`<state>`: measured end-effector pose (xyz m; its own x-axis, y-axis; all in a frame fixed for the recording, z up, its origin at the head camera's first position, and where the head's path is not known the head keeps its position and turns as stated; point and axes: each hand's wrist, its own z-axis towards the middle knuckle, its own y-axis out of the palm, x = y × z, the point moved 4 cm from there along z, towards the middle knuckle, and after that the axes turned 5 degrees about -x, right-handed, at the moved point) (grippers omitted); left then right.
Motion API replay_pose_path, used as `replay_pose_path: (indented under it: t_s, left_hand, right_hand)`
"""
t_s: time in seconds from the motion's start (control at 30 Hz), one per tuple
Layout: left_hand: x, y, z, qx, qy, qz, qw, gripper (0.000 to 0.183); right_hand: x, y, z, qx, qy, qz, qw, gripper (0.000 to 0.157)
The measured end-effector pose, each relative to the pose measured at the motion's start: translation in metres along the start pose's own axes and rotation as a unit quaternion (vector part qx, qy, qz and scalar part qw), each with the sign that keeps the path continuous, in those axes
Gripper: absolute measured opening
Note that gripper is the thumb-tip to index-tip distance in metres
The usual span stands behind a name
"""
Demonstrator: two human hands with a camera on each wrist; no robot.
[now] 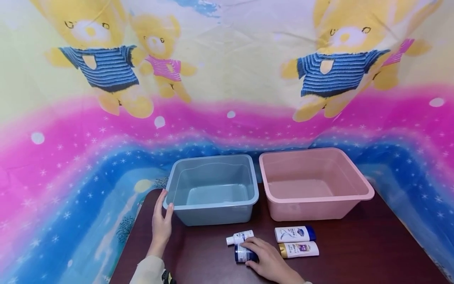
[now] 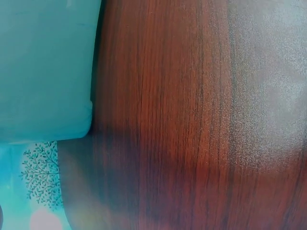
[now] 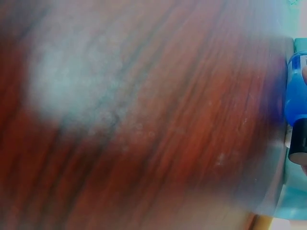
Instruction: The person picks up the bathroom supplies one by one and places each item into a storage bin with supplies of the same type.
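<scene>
Grasps a navy bottle (image 1: pixel 241 253) in the right-hand grip (image 1: pixel 267 260), with fingers bent over the far side and thumb along the near side. Leaves the labelled part of the bottle sticking out to the left of the grip, with the other end tucked between fingers and thumb. Holds this bottle in front of the blue-grey basin (image 1: pixel 214 217), near the right part of the front wall but apart from it. Shows a black cap on the bottle at the edge of the right wrist view. Cannot tell whether lifted or touching the tabletop (image 1: pixel 202 262).

Rests the left-hand grip (image 1: pixel 161 227) unclenched at the near left corner of the blue-grey basin, with fingers fairly straight along the left side and thumb at the front rim.

Has a small white bottle (image 1: pixel 242 236) lying between the blue-grey basin and the navy bottle, cap to the left. Also has a blue-capped bottle (image 1: pixel 292 234) and a gold-capped bottle (image 1: pixel 299 249) lying side by side, in front and to the right of the blue-grey basin. Includes a pink basin (image 1: pixel 312 209) just right of the blue-grey basin, and a bear-print cloth (image 1: pixel 227 126) behind it.
</scene>
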<state>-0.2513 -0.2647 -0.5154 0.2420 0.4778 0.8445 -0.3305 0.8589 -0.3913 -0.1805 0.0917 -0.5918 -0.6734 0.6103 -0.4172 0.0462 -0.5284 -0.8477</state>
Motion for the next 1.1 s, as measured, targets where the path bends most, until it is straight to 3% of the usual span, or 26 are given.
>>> replay_pose_path:
  t_s: [0.47,1.1]
  left_hand:
    - [-0.0010,0.0000,0.0004,-0.002,-0.008,-0.002,1.0000,0.053]
    - [-0.0020,0.0005,0.0005,-0.003,-0.009,-0.012,0.9999,0.052]
  right_hand:
    - [-0.0017,-0.0018,-0.0011,0.041,-0.036,-0.034,0.998,0.057]
    - [-0.0041,-0.0032,-0.0053,0.065,-0.058,-0.004,0.996,0.060]
